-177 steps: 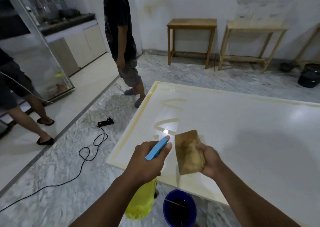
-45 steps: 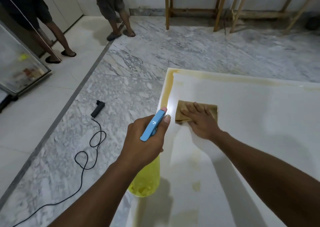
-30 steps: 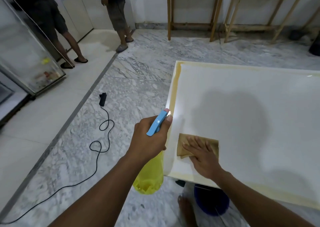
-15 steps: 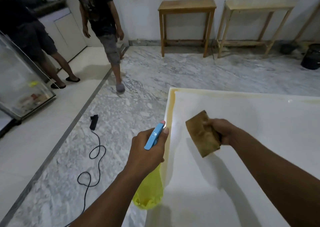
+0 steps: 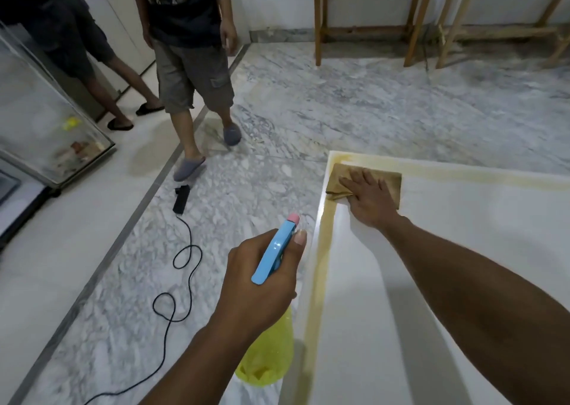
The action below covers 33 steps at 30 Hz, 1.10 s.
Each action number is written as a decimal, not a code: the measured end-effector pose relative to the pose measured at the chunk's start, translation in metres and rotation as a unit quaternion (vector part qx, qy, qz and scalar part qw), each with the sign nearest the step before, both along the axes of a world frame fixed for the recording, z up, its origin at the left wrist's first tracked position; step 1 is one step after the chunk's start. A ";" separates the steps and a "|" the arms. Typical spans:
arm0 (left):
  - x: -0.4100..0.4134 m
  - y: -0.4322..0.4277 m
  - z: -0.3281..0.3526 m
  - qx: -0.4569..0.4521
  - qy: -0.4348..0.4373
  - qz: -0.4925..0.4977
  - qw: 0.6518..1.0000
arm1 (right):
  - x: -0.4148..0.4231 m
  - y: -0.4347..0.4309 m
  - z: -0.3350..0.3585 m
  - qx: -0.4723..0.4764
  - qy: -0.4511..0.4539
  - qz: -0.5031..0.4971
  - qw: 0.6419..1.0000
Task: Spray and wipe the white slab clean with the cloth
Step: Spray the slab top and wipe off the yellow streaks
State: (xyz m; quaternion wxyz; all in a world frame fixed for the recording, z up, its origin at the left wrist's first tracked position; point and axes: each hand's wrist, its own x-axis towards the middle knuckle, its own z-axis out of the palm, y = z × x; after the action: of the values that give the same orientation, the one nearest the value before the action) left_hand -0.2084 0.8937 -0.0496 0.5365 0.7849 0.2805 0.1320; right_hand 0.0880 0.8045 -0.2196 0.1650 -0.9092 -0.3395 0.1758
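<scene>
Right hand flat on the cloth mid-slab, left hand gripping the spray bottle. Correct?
Not mid-slab. The head view shows the right hand flat on the cloth at the far left corner of the white slab; the left hand grips the spray bottle.

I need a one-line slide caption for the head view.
The right hand presses the cloth on a stained corner of the white slab; the left hand grips the spray bottle.

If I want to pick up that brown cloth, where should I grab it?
Probably pinch the cloth at its rumpled left corner, beside the slab edge. The rest lies flat under the right hand, with nothing to pinch. Come in from the slab's left side, where that fold seems to lift a little.
</scene>
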 end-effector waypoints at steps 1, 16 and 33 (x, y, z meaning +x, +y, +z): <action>-0.001 0.001 -0.002 0.001 0.003 0.002 1.000 | -0.001 -0.001 -0.004 0.011 -0.005 -0.010 1.000; -0.106 -0.036 0.016 -0.020 -0.030 -0.025 0.999 | -0.205 -0.102 -0.004 0.052 -0.008 -0.031 0.998; -0.351 -0.099 0.032 -0.038 -0.028 -0.045 0.998 | -0.513 -0.210 0.005 0.029 0.051 -0.027 0.998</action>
State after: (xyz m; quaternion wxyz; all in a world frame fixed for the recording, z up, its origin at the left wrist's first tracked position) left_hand -0.5595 0.7952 -0.0177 0.5790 0.7718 0.2342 0.1190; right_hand -0.4249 0.5941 -0.2141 0.2126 -0.9028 -0.3109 0.2076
